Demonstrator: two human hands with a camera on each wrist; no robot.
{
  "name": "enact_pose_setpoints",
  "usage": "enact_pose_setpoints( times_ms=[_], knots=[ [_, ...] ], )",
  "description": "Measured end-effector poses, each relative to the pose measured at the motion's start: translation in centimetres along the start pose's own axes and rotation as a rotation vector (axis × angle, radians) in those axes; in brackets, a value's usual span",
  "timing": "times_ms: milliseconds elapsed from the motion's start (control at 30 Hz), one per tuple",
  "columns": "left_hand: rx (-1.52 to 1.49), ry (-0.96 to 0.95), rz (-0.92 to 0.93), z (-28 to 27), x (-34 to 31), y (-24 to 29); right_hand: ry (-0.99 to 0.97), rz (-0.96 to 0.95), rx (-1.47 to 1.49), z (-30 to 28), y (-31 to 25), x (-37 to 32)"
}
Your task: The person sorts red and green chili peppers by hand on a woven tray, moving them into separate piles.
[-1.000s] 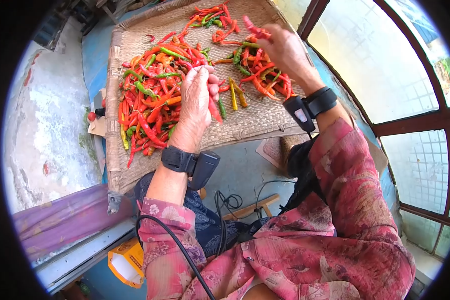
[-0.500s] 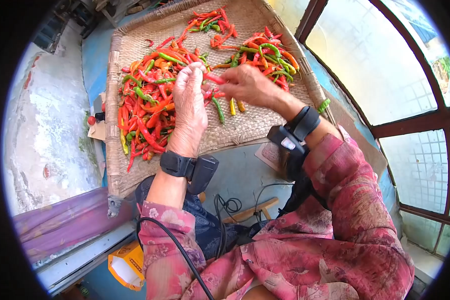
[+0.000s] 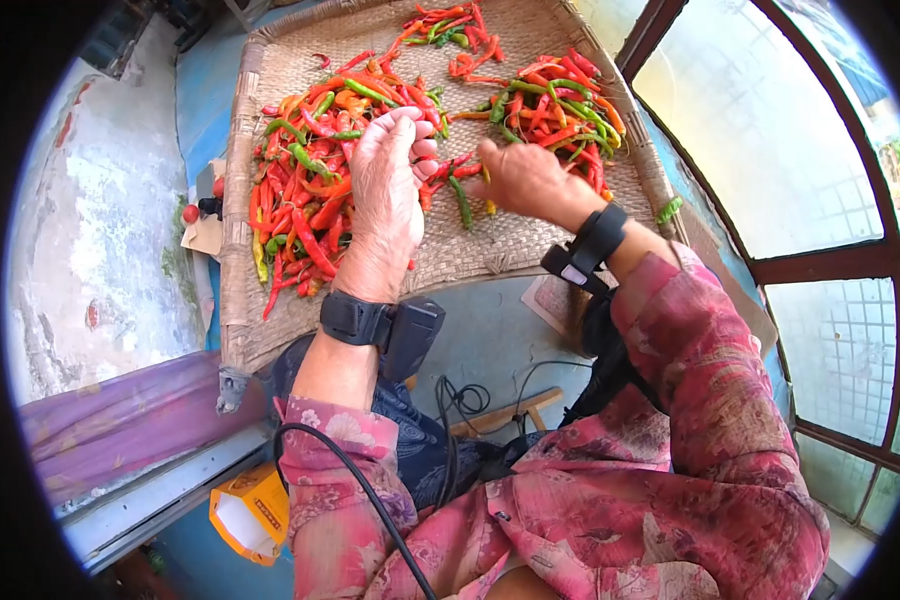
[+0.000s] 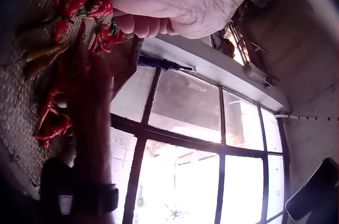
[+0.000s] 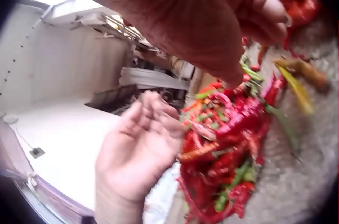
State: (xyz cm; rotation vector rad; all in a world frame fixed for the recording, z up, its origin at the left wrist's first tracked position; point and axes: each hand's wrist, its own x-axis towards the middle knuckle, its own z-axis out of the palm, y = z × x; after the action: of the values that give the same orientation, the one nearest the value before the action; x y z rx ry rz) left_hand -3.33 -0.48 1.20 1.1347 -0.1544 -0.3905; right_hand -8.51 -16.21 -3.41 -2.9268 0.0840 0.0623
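Observation:
My left hand (image 3: 388, 200) is raised over the near side of a large heap of red, orange and green chili peppers (image 3: 305, 235), its fingers loosely curled. In the right wrist view the left palm (image 5: 140, 155) faces up, and no pepper shows in it. My right hand (image 3: 535, 185) hangs over the woven tray (image 3: 515, 250), just right of the left hand. Its thumb and fingers stand apart in the right wrist view, with nothing visible between them. Near its fingertips lie a green pepper (image 3: 461, 204) and a yellow pepper (image 3: 490, 207).
A second pile of mixed peppers (image 3: 560, 110) lies at the tray's right side, and a small group (image 3: 450, 28) at the far end. Framed window panes (image 3: 770, 130) stand close on the right. Black cables (image 3: 460, 395) hang below, near an orange box (image 3: 255, 510).
My right hand has come from the right pile to beside the left hand, then drawn slightly away. The red pepper seen at the hands earlier no longer shows there. The left hand stays nearly in place.

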Motion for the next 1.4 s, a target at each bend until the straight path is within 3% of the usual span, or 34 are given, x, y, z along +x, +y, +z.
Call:
enact_pose_setpoints(
  times_ms=[133,200,267,400,533,667,733,767,800,867,900,1000,1133,1200,1267,1333,1400],
  knots=[
    [-0.024,0.002,0.009,0.2,0.1,0.2,-0.060,0.000,0.067,1.4,-1.8,-0.3],
    [-0.016,-0.039,0.004,0.1,0.2,0.3,0.147,-0.059,0.003,2.9,-2.3,-0.4],
    [-0.019,-0.043,0.002,0.3,0.1,0.5,0.145,-0.071,0.062,3.4,-2.5,-0.2],
    [0.001,-0.032,-0.023,0.2,0.1,0.5,-0.024,0.017,0.102,2.9,-2.0,0.9],
    [0.036,-0.041,-0.036,-0.2,0.3,0.3,0.049,0.010,0.427,2.0,-0.3,1.4],
    [0.122,-0.036,-0.036,-0.1,0.7,-0.5,-0.132,0.002,1.088,-3.1,0.7,0.2],
    [0.244,-0.076,0.024,0.2,1.0,-1.3,-0.140,0.012,1.247,-5.7,0.4,-1.2],
    [0.166,-0.184,-0.019,0.3,0.7,-1.8,-0.080,-0.066,1.278,-5.0,1.2,-0.9],
    [0.167,-0.191,-0.021,0.6,0.3,-1.7,-0.074,-0.061,1.278,-5.1,1.0,-1.2],
    [-0.087,-0.436,-0.376,1.3,-0.6,-1.4,0.067,-0.116,1.240,-5.4,0.1,-1.6],
    [-0.051,-0.476,-0.411,1.8,-1.0,-1.4,0.100,-0.143,1.005,-5.4,0.2,-1.6],
    [0.030,-0.431,-0.342,1.8,-0.9,-1.9,0.125,-0.180,0.981,-5.9,0.4,-2.3],
    [0.066,-0.317,-0.304,0.8,0.0,-2.2,0.206,-0.006,0.989,-6.8,2.1,-1.8],
    [0.045,-0.330,-0.287,0.3,0.3,-2.3,0.605,-0.098,0.414,-6.8,4.3,-0.9],
    [0.066,-0.218,-0.246,0.7,0.0,-1.9,0.593,0.092,0.076,-7.4,5.5,-1.3],
    [0.053,-0.240,-0.252,0.6,0.1,-1.8,0.958,-0.113,-0.154,-6.8,5.4,-0.9],
    [0.042,-0.303,-0.260,0.7,-0.1,-1.7,0.680,-0.192,0.259,-6.3,4.0,-0.9]
  ],
)
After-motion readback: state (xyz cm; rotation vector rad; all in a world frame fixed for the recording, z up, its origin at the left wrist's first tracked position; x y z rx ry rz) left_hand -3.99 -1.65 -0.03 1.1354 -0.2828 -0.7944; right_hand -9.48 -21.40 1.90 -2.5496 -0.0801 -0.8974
